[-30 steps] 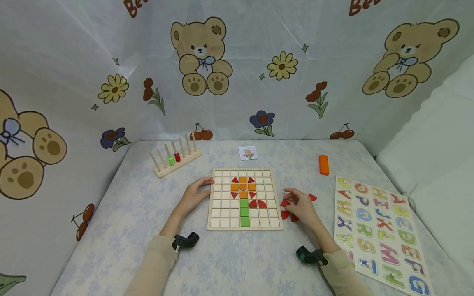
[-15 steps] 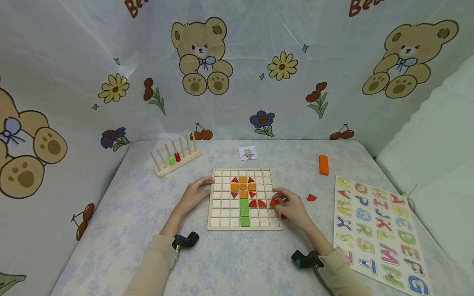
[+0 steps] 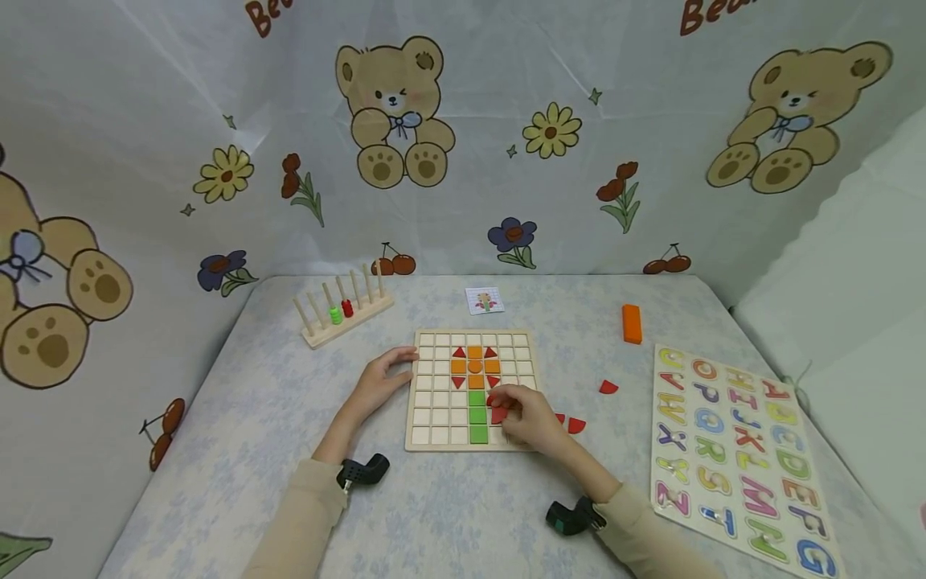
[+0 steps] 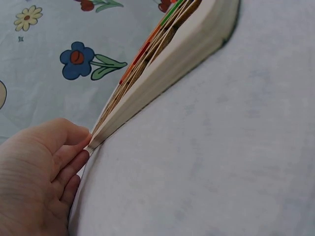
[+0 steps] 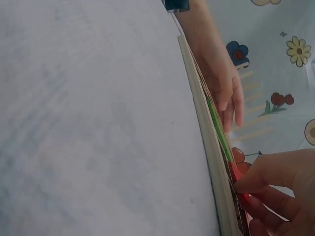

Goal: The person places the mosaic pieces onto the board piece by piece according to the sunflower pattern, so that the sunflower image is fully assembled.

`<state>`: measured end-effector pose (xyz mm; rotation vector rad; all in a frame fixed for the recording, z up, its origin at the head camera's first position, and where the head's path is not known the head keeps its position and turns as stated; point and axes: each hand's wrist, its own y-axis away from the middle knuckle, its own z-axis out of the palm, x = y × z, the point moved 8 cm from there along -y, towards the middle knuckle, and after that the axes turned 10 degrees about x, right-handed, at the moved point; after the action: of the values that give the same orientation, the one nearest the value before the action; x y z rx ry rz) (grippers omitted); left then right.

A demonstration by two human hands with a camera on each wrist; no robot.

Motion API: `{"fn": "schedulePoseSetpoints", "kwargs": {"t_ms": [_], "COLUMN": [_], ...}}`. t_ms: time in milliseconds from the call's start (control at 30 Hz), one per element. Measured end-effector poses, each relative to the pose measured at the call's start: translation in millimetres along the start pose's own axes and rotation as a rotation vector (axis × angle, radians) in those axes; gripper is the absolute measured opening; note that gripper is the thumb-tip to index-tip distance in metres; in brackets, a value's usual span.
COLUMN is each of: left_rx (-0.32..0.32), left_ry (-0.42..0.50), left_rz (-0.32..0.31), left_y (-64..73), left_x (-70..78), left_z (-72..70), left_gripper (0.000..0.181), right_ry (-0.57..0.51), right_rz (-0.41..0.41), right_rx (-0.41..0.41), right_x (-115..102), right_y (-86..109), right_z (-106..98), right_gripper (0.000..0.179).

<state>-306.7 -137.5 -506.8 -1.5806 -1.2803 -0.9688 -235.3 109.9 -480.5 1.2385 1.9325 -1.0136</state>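
Observation:
A square wooden grid board (image 3: 443, 443) lies mid-table, with orange squares (image 3: 474, 352), red triangles (image 3: 459, 352) and a column of green squares (image 3: 478, 434) in its cells. My left hand (image 3: 379, 382) rests against the board's left edge, fingers fairly straight; in the left wrist view its fingertips touch the corner. Over the cells right of the green column, my right hand (image 3: 531, 416) pinches a red quarter-circle piece (image 3: 499, 415) between thumb and fingers. That hand partly covers the red pieces in the row above. In the right wrist view the red piece (image 5: 236, 173) is at the board's surface.
Loose red pieces (image 3: 576, 425) lie right of the board, one farther off. A small picture card (image 3: 485, 300) and a wooden peg rack (image 3: 350, 320) stand behind it. An orange block (image 3: 633, 324) and an alphabet board (image 3: 745, 458) are at the right.
My right hand has picked a red quarter-circle piece from the loose ones and carried it left over the board, beside the green column. The left hand has stayed at the board's edge.

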Motion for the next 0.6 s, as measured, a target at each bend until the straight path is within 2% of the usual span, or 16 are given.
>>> {"fn": "schedulePoseSetpoints", "kwargs": {"t_ms": [33, 100, 200, 267, 333, 433, 533, 600], "left_rx": [-0.004, -0.008, -0.001, 0.005, 0.008, 0.015, 0.015, 0.014], "left_ry": [0.0, 0.008, 0.012, 0.008, -0.001, -0.008, -0.007, -0.003], "left_rz": [0.004, 0.014, 0.025, 0.027, 0.023, 0.016, 0.005, -0.001], "left_y": [1.8, 1.5, -0.9, -4.9, -5.0, -5.1, -4.8, -4.4], "left_x": [5.3, 4.9, -2.3, -12.5, -12.1, -11.4, -11.2, -11.8], "left_z": [-0.6, -0.4, 0.2, 1.1, 0.7, -0.4, -0.4, -0.1], "left_gripper": [0.047, 0.046, 0.045, 0.044, 0.044, 0.044, 0.044, 0.044], "right_ry": [0.004, -0.003, -0.011, -0.018, -0.019, -0.035, -0.048, -0.031], "right_rz": [0.003, 0.006, 0.009, -0.009, -0.022, -0.038, -0.003, 0.025], "right_rx": [0.004, 0.008, 0.023, 0.035, 0.049, 0.058, 0.086, 0.142], "right_x": [-3.9, -15.7, -20.5, -16.0, -4.1, 1.0, 3.4, 7.8], "right_y": [0.2, 1.4, 1.7, 0.7, -0.8, -1.6, -1.0, -0.1], "right_z": [0.0, -2.6, -2.1, -0.1, 4.0, 3.9, -4.3, -16.3], "right_gripper": [0.045, 0.044, 0.043, 0.042, 0.042, 0.041, 0.04, 0.038]}}
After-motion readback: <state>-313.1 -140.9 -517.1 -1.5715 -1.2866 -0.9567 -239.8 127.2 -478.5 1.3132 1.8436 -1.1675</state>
